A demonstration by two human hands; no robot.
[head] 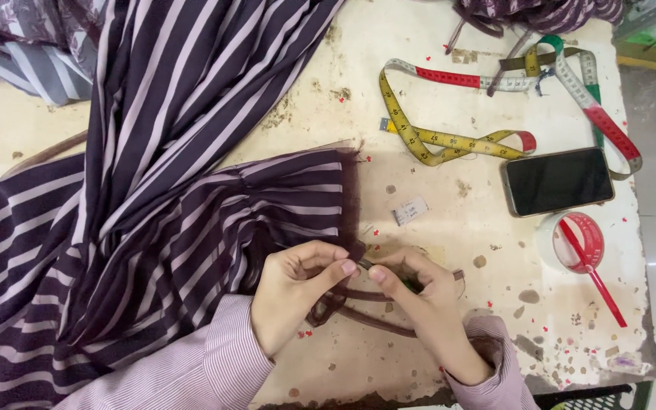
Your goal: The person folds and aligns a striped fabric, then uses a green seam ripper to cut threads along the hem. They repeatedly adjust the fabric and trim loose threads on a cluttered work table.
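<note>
Striped dark garment (153, 205) spread over counter (434, 83), cuff end near both hands. Left hand (294, 292) & right hand (427, 304) each pinch a thin dark strap (373, 315) w/ thumb + forefinger, just off the cuff. Looks mid-job: strap loose, not yet fixed. Tape measure (449, 140), phone (558, 181) lie apart, untouched.

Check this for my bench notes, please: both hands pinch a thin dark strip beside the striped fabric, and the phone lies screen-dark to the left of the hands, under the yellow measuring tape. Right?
Not quite. The head view shows the phone to the upper right of the hands, not the left. The rest holds: left hand and right hand pinch the thin dark strip beside the striped fabric, and the phone lies screen-dark below the yellow measuring tape.
</note>
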